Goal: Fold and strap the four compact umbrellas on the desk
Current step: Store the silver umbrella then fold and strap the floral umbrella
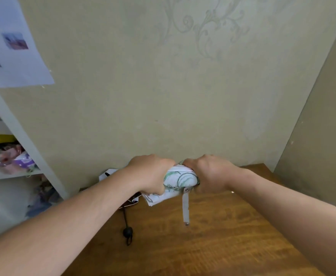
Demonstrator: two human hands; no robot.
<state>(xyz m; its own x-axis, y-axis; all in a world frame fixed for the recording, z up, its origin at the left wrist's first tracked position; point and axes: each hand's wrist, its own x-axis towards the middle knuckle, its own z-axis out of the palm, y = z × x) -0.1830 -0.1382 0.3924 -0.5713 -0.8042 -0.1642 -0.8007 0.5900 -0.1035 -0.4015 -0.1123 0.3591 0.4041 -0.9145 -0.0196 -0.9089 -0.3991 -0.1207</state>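
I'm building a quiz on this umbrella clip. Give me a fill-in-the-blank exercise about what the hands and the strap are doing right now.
1. Both the left hand and right hand grip the white ____-patterned umbrella.
2. Its strap hangs ____, not yet wrapped around.
3. The umbrella is held above a ____ desk.
4. A black cord with a toggle lies nearer the ____ arm.

Missing words: green; loose; wooden; left

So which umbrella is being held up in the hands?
The white umbrella with green leaf print, gripped by the left hand and right hand, strap dangling. The dark umbrella lies on the desk.
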